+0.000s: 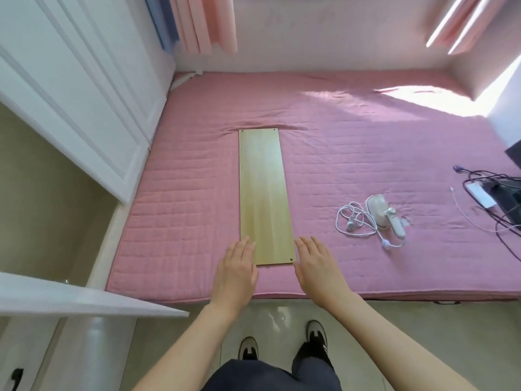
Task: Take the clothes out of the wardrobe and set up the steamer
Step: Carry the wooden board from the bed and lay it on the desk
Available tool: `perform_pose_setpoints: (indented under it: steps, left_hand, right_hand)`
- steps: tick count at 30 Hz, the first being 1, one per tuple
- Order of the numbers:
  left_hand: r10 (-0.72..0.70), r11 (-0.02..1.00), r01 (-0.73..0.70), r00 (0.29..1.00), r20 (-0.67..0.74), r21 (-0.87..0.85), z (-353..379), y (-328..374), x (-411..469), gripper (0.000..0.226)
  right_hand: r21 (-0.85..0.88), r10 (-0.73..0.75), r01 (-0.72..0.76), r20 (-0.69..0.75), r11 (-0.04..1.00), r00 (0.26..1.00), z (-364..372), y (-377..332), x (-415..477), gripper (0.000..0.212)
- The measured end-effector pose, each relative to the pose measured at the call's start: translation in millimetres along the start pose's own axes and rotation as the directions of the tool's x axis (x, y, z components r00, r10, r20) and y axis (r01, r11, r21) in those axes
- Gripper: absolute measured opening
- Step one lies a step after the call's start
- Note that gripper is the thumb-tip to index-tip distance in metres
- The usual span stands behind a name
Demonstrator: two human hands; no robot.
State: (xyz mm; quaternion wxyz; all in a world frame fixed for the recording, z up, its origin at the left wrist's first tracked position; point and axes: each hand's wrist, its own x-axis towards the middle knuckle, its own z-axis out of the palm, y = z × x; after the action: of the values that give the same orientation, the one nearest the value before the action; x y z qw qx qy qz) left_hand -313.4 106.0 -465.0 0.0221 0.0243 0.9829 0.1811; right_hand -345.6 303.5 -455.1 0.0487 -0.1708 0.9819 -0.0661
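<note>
A long pale wooden board (263, 193) lies flat on the pink quilted bed (366, 142), its near end towards me. My left hand (236, 266) is flat with straight fingers over the board's near left corner. My right hand (317, 263) hovers with straight fingers just right of the board's near right corner. A small white steamer (386, 215) with its coiled white cord (355, 221) lies on the bed to the right of the board. The white wardrobe (70, 94) stands at the left with its doors shut. No clothes are in view.
An open white door or panel edge (84, 300) juts in at the lower left. Black cables and a white adapter (485, 196) lie at the bed's right edge. Pink curtains (208, 21) hang at the back. I stand on pale floor tiles (282, 314) at the bed's front edge.
</note>
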Motion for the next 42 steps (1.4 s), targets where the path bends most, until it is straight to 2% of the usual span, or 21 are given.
perform_pose_setpoints:
  steps: [7,13,17,24,29,34,42]
  left_hand:
    - [-0.111,0.994,0.111,0.994,0.023,0.004,34.6,53.4,45.7,0.051]
    - [-0.167,0.982,0.156,0.981,0.099,0.109,67.9,81.9,79.8,0.050]
    - [-0.245,0.964,0.231,0.963,0.108,0.130,85.2,78.0,101.4,0.049]
    - [-0.441,0.896,0.443,0.890,0.110,0.010,118.4,32.5,147.7,0.047]
    - [-0.568,0.805,0.586,0.807,0.161,-0.096,166.8,-19.2,188.3,0.048]
    - [-0.641,0.728,0.673,0.736,0.218,-0.131,237.3,-69.6,220.4,0.050]
    - [-0.684,0.679,0.719,0.693,0.228,-0.147,323.4,-133.0,254.5,0.061]
  right_hand:
    - [-0.052,-0.064,0.067,0.049,0.996,0.997,-2.5,79.3,26.7,0.057]
    - [-0.082,-0.163,0.173,0.115,0.982,0.980,-3.8,147.1,62.5,0.052]
    - [-0.086,-0.183,0.199,0.171,0.976,0.968,7.8,175.2,99.1,0.050]
    - [-0.030,-0.178,0.194,0.281,0.981,0.943,57.6,191.1,170.8,0.037]
    - [0.005,-0.120,0.125,0.334,0.992,0.935,124.1,186.1,223.3,0.041]
    - [0.069,-0.060,0.033,0.429,0.997,0.901,201.2,178.8,264.8,0.039]
    - [0.231,0.077,-0.244,0.559,0.942,0.826,290.7,174.0,308.6,0.040]
